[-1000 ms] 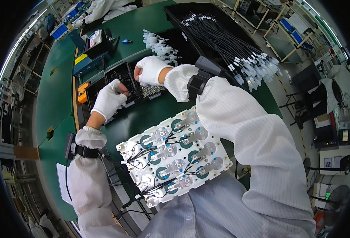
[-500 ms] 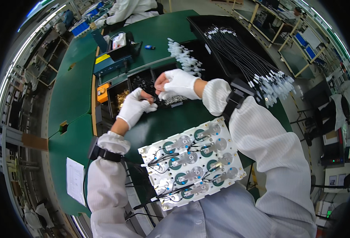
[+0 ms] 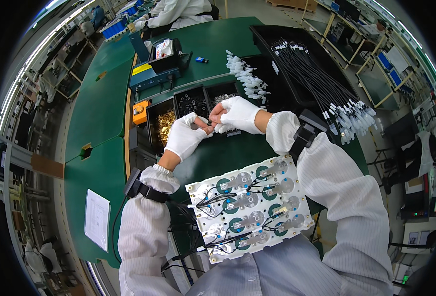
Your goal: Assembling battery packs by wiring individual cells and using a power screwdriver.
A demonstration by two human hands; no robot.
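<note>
My left hand (image 3: 182, 140), in a white glove with bare fingertips, is pinched just in front of the parts bins. My right hand (image 3: 240, 115), gloved the same way, meets it with thumb and fingers pressed together. Between the fingertips there may be a tiny dark piece, too small to name. Behind the hands are a bin of black small parts (image 3: 190, 101), a bin of gold-coloured parts (image 3: 165, 124) and a bin of silver parts (image 3: 221, 98), partly covered by my right hand. Nearer my body lies a white perforated plate (image 3: 259, 209) with clear round pieces and black wires.
A black tray (image 3: 265, 37) of black cables with white ends stands at the far right. White plastic connectors (image 3: 247, 76) lie beside it. Left of them are a blue box-shaped device (image 3: 153, 79) and an orange box (image 3: 141, 112). A paper sheet (image 3: 97, 219) lies at left; another person (image 3: 181, 14) sits beyond the table.
My hands have come together, fingertips meeting in front of the bins; before, the right hand was held apart over them. The whole view has shifted slightly.
</note>
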